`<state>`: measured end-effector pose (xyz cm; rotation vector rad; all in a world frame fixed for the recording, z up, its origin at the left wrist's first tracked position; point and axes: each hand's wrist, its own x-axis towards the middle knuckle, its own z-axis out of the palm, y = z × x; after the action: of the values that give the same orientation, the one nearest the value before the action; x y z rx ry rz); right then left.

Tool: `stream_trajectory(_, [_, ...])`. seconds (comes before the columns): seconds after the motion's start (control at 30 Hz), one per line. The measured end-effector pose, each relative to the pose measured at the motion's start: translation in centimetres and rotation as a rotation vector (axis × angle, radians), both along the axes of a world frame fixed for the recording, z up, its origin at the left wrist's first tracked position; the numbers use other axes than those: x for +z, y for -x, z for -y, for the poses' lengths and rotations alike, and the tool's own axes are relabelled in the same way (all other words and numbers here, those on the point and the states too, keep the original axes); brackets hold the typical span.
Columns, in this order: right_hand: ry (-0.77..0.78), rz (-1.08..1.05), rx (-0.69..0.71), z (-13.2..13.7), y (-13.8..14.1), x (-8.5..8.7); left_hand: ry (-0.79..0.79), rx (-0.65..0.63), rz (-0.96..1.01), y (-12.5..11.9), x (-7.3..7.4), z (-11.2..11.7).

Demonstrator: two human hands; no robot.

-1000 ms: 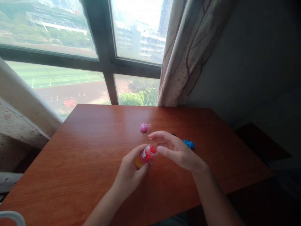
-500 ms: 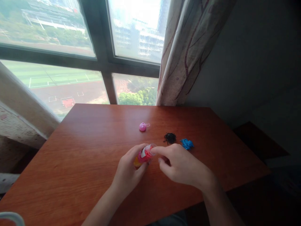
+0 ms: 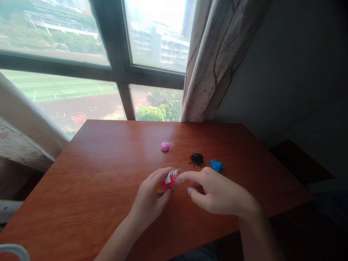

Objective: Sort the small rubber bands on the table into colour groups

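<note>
My left hand (image 3: pixel 149 198) is wrapped round a small clear bottle (image 3: pixel 169 180) filled with red and orange bits, tilted with its open mouth to the right. My right hand (image 3: pixel 217 192) reaches over from the right, its forefinger tip poking into the bottle's mouth while the other fingers curl loosely under. Both hands hover just above the reddish wooden table (image 3: pixel 95 174). A pink cap with a loop (image 3: pixel 165 146) lies on the table beyond the bottle.
A small black heap (image 3: pixel 196 158) and a small blue heap (image 3: pixel 216 165) lie right of the bottle. A window (image 3: pixel 81 72) and a patterned curtain (image 3: pixel 214 61) stand behind the table. A pale curved rim (image 3: pixel 13 251) shows at the bottom left corner.
My right hand dropped from an open pose above the bottle, uncovering the black heap, and curled with its forefinger at the bottle's mouth. The bottle tilted slightly lower.
</note>
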<state>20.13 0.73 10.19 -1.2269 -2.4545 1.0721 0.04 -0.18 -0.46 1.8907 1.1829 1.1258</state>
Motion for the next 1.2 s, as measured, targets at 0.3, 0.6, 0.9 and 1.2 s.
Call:
stream_trajectory(0.3, [0.065, 0.008, 0.003, 0.0, 0.7, -1.8, -0.006, -0.014, 0.014, 0.1, 0.1, 0.1])
stream_trajectory(0.6, [0.076, -0.103, -0.068, 0.7, -0.4, -1.8, 0.009, 0.007, 0.039, 0.2, -0.1, 0.1])
stream_trajectory(0.9, [-0.092, 0.066, -0.134, 1.3, 0.4, -2.1, -0.003, 0.001, -0.007, 0.0, -0.1, 0.2])
stream_trajectory(1.2, [-0.091, -0.148, -0.2, 1.4, 0.3, -1.6, 0.099, 0.022, 0.086, 0.0, -0.2, 0.1])
